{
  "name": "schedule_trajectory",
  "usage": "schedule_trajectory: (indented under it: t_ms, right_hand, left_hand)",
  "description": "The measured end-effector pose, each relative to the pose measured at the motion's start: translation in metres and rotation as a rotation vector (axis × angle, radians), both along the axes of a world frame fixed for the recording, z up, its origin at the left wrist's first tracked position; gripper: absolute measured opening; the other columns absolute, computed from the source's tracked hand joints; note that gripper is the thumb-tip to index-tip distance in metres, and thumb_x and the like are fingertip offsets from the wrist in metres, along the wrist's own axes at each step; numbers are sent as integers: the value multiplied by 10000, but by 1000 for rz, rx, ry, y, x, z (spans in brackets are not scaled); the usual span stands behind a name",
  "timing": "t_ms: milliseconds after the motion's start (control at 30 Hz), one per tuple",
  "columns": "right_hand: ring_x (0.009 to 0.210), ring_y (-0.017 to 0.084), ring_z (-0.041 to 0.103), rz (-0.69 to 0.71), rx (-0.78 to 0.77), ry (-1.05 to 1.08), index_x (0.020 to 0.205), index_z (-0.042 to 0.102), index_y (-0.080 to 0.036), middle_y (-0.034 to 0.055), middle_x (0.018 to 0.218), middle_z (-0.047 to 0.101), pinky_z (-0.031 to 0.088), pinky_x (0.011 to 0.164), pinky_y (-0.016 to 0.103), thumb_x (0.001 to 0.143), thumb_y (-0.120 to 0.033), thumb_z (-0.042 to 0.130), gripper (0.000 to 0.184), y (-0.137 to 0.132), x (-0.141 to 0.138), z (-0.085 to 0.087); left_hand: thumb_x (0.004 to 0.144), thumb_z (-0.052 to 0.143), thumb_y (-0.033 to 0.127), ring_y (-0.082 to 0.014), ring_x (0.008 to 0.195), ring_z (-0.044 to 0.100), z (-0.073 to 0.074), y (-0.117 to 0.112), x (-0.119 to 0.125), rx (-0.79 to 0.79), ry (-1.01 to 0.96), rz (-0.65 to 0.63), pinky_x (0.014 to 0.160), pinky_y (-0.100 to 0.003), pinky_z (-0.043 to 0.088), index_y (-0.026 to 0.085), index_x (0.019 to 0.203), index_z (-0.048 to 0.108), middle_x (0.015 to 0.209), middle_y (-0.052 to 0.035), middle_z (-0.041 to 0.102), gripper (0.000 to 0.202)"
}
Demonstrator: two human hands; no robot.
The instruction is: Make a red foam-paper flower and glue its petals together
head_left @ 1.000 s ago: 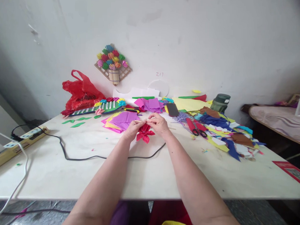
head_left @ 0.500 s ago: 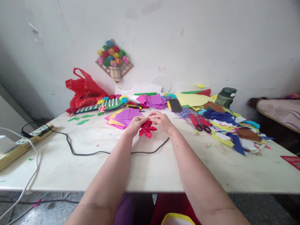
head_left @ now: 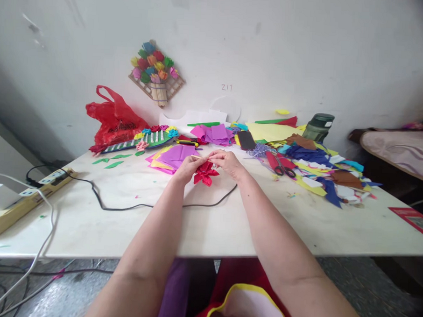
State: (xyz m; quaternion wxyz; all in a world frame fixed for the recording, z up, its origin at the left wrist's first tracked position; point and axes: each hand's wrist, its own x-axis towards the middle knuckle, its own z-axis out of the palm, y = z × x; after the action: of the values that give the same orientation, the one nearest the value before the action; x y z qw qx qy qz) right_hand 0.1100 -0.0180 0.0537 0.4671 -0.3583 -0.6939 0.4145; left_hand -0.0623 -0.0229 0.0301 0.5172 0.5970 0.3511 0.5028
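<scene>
Between my two hands, above the middle of the table, hangs a red paper flower with its pointed petals spread downward. My left hand pinches at the flower's upper end, with a thin pale stick showing over its fingers. From the other side, my right hand closes its fingertips at the same spot. The fingers hide the exact point they grip. Just left of my hands lies a stack of purple and yellow paper sheets.
A black cable crosses the table under my forearms. Scissors lie beside a heap of paper scraps on the right. A phone, a green bottle and a red bag are farther back. A power strip sits left.
The whole scene has shifted slightly upward in view as the head tilts. My hands keep holding the red flower, with the fingers slightly shifted.
</scene>
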Motion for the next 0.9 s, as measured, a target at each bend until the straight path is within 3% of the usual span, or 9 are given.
schedule_trajectory:
  t_ms: [333, 533, 900]
  right_hand:
    - [682, 114, 584, -15, 120, -103, 690, 747, -151, 57, 943, 698, 491, 648, 257, 717, -202, 631, 129, 5, 1, -5]
    - [806, 160, 645, -41, 182, -161, 660, 749, -170, 56, 910, 715, 511, 782, 299, 724, -175, 647, 120, 4, 0, -4]
    - [820, 169, 647, -121, 348, -325, 669, 755, -208, 35, 913, 734, 497, 782, 301, 757, -147, 633, 163, 13, -3, -11]
  left_hand:
    - [630, 794, 514, -61, 441, 342, 6, -6, 2, -10, 15, -5, 460, -247, 211, 121, 531, 608, 472, 16, 461, 446]
    - [617, 805, 508, -59, 428, 340, 3, -2, 1, -35, 16, -9, 448, -242, 200, 125, 520, 598, 455, 21, 447, 446]
    - [656, 783, 523, -63, 431, 359, 2, -3, -1, -21, 30, -39, 448, -238, 227, 126, 516, 584, 461, 20, 447, 466]
